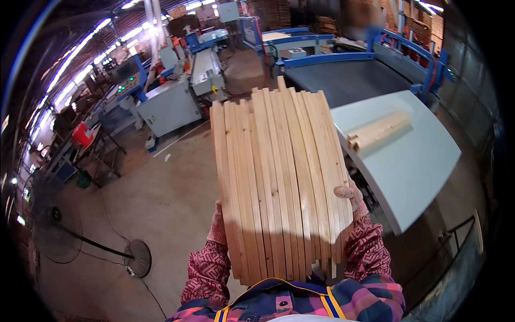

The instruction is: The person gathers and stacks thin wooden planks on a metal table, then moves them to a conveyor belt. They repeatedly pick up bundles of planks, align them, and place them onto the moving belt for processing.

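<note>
A wide stack of long, pale wooden strips (279,177) is held up in front of my body, its far ends uneven and its near ends close to my apron. My left hand (217,225), in a pale glove, presses against the left side of the stack; its fingers go out of sight beneath the wood. On the right side, my right hand (351,196) grips the edge with the thumb lying over the top strip. Patterned red sleeves cover both forearms. Beyond my right hand, a few more wooden strips (380,131) lie on a white tabletop (413,166).
A blue-framed machine with a dark flat bed (338,80) stands ahead. Grey machine cabinets (170,107) are at the far left, near a red container (82,135) on a small stand. A standing fan's round base (138,258) and cables are on the floor at left.
</note>
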A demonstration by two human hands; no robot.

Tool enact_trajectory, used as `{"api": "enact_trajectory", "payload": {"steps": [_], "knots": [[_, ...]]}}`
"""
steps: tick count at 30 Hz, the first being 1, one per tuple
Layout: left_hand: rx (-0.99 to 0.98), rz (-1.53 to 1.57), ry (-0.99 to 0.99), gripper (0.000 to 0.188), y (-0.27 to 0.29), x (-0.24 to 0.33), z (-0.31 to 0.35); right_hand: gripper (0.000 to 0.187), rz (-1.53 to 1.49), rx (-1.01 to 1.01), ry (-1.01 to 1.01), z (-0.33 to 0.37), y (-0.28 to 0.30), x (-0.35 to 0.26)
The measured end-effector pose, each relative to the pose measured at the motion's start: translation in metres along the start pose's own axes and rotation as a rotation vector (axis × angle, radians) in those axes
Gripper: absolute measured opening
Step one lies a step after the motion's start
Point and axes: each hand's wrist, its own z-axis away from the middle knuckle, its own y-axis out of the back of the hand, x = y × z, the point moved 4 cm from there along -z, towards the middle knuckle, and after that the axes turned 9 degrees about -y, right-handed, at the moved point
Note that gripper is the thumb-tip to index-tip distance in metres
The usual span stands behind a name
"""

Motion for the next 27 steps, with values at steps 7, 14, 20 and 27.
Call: {"api": "enact_trajectory", "payload": {"steps": [7, 14, 20, 27], "knots": [[0.123, -0.104, -0.107, 0.088, -0.02, 0.04, 0.049, 0.089, 0.134, -0.013, -0.049, -0.012, -0.029, -0.02], [0.024, -0.059, -0.047, 0.092, -0.085, 0.045, -0.035, 0.099, 0.034, 0.065, 0.112, -0.019, -0.033, -0.068], [-0.244, 0.091, 0.049, 0.092, -0.066, 0.01, -0.125, 0.102, 0.154, 0.229, 0.216, -0.023, 0.0, -0.08], [-0.594, 0.156, 0.007, 0.078, 0.003, -0.029, -0.187, 0.104, 0.514, 0.315, 0.396, 0.012, -0.01, -0.082]]}}
